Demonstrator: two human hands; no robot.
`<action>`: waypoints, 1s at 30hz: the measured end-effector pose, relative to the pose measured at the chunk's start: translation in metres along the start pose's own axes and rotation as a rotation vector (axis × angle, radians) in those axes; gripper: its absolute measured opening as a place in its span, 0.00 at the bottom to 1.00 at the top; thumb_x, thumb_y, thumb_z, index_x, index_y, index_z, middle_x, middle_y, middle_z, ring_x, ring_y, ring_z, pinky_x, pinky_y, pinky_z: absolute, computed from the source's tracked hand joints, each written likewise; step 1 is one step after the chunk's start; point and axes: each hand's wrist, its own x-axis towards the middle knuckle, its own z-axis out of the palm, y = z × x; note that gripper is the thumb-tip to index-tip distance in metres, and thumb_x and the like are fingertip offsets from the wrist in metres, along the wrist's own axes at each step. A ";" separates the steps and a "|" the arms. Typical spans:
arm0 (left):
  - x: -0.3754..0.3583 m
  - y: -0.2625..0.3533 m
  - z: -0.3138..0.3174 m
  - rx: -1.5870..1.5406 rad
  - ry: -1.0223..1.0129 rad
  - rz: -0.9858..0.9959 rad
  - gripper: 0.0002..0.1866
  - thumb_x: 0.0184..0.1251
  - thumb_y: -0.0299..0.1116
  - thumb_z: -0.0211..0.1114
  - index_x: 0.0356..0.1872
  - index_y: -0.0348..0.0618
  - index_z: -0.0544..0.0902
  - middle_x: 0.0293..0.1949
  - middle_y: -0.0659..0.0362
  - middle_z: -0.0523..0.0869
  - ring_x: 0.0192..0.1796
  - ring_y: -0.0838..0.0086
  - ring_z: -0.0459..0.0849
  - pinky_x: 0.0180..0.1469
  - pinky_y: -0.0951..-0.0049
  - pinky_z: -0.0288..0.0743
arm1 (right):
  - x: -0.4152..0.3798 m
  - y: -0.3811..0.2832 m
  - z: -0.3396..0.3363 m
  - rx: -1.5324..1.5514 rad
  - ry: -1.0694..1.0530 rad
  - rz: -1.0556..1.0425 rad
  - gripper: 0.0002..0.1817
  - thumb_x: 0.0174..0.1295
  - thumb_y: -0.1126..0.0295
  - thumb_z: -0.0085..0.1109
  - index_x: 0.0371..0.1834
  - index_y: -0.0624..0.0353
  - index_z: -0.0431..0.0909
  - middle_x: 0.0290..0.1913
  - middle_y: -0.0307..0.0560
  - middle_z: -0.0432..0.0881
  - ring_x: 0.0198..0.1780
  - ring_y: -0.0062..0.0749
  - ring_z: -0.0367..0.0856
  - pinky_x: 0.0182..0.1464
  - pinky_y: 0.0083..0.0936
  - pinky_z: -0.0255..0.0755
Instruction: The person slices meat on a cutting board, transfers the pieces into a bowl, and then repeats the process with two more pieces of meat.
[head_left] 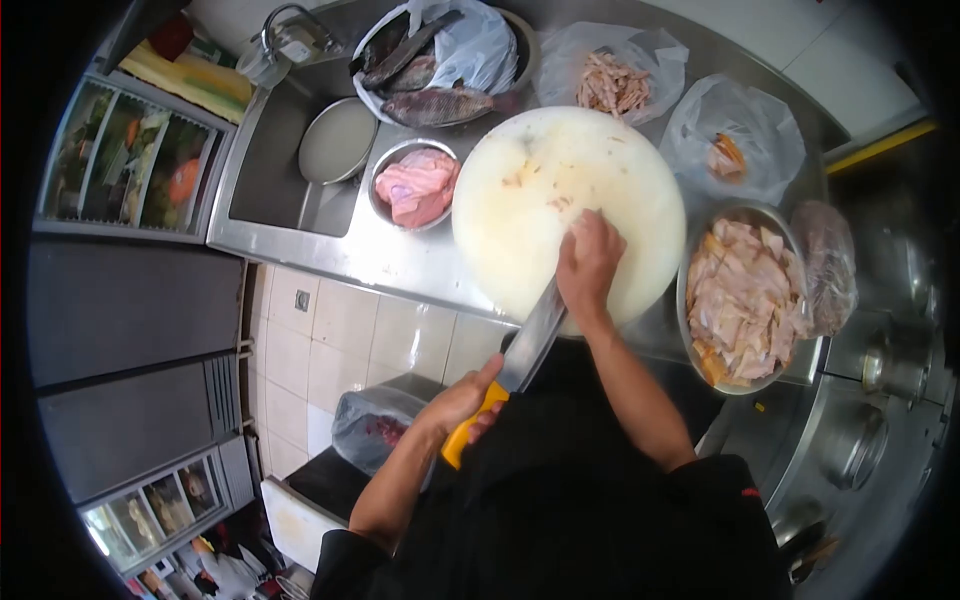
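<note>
My left hand [468, 405] is wrapped round the yellow handle of a large knife [533, 338]. Its broad blade slants up and right, with the far end beside my right hand [590, 255]. That hand is over the round white cutting board [500, 250], its fingers curled together and reaching the surface. Whatever may be under those fingertips is hidden. Small meat scraps [560, 202] are scattered on the board just above and left of it.
A bowl of pink meat [418, 187] stands left of the board, and whole fish [438, 105] fill a basin behind. Bags with meat strips [612, 85] and orange pieces [727, 157] lie beyond. An oval tray [684, 290] of sliced meat is at right; the sink [265, 190] is left.
</note>
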 end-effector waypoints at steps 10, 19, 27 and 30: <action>0.032 0.153 0.020 -0.033 -0.007 0.153 0.39 0.76 0.75 0.41 0.24 0.45 0.69 0.12 0.67 0.64 0.09 0.79 0.64 0.11 0.74 0.63 | 0.185 0.080 0.045 0.035 0.175 -0.054 0.23 0.59 0.71 0.63 0.59 0.64 0.79 0.55 0.64 0.80 0.60 0.61 0.73 0.66 0.50 0.64; 0.070 0.254 0.007 -0.243 0.063 0.127 0.37 0.76 0.74 0.41 0.27 0.47 0.68 0.13 0.69 0.63 0.09 0.80 0.61 0.12 0.74 0.61 | 0.348 0.116 0.146 -0.175 -0.378 0.067 0.20 0.53 0.60 0.63 0.46 0.60 0.88 0.50 0.64 0.87 0.57 0.60 0.84 0.62 0.47 0.75; 0.055 0.240 0.002 -0.376 0.126 0.073 0.38 0.76 0.74 0.42 0.25 0.46 0.69 0.12 0.68 0.63 0.07 0.80 0.60 0.09 0.77 0.59 | 0.427 0.117 0.162 -0.032 -0.708 -0.092 0.15 0.59 0.62 0.63 0.45 0.55 0.90 0.46 0.57 0.90 0.51 0.48 0.90 0.53 0.38 0.80; 0.047 0.230 0.006 -0.358 0.128 0.042 0.39 0.76 0.74 0.43 0.24 0.45 0.70 0.11 0.68 0.63 0.07 0.80 0.61 0.09 0.77 0.60 | 0.424 0.124 0.154 -0.135 -0.848 -0.146 0.14 0.61 0.64 0.62 0.46 0.54 0.90 0.44 0.55 0.91 0.48 0.42 0.90 0.52 0.35 0.80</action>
